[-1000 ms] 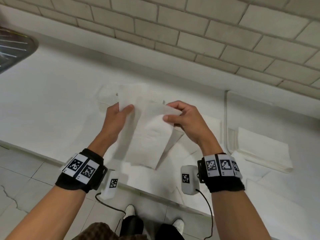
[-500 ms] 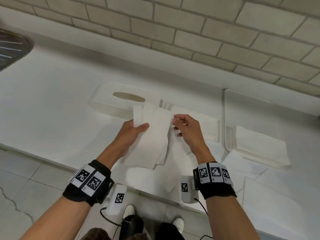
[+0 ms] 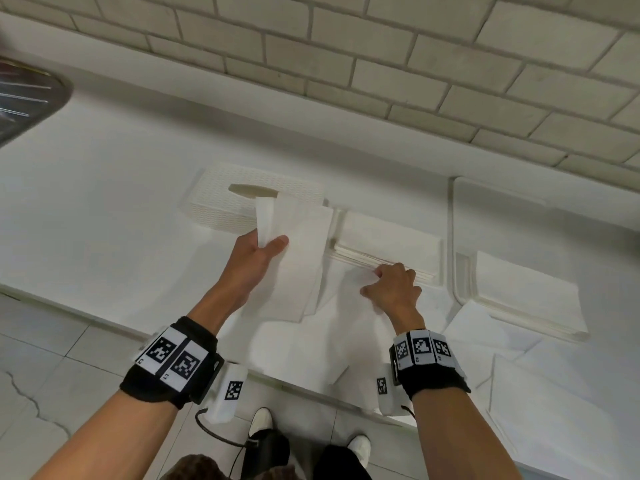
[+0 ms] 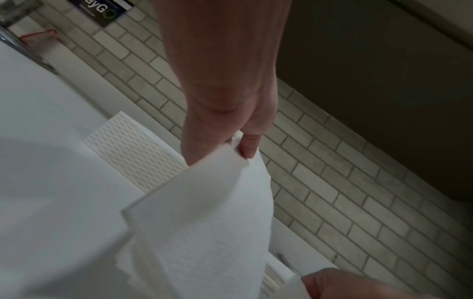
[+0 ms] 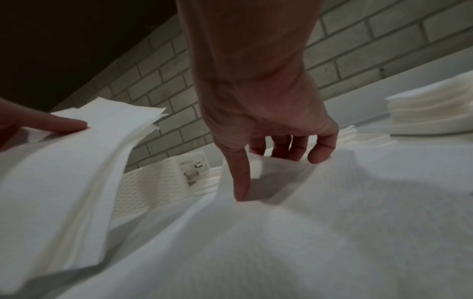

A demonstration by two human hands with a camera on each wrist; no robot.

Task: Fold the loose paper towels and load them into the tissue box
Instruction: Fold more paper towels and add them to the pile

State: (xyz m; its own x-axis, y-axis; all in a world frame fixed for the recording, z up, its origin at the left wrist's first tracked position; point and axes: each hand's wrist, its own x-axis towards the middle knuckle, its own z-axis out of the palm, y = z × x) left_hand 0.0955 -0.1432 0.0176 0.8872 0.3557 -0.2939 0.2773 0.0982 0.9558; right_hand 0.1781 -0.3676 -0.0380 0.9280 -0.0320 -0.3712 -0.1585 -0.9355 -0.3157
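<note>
My left hand (image 3: 268, 247) pinches a folded white paper towel (image 3: 298, 258) between thumb and fingers and holds it up just in front of the tissue box (image 3: 221, 206). The box is white and textured, with an oval slot (image 3: 252, 190) on top. In the left wrist view the towel (image 4: 204, 212) hangs from my left hand (image 4: 243, 147). My right hand (image 3: 391, 282) is down on a loose flat paper towel (image 3: 346, 327). Its thumb (image 5: 240, 182) and curled fingers pinch the sheet's raised far edge.
A stack of folded towels (image 3: 388, 240) lies right of the box. Another stack (image 3: 526, 296) sits in a white tray (image 3: 453, 237) further right. More loose sheets (image 3: 554, 403) cover the counter's right front. A metal sink (image 3: 24, 98) is far left. A brick wall backs the counter.
My right hand let go of the folded towel and dropped to the loose sheet on the counter. My left hand carried the folded towel forward toward the box.
</note>
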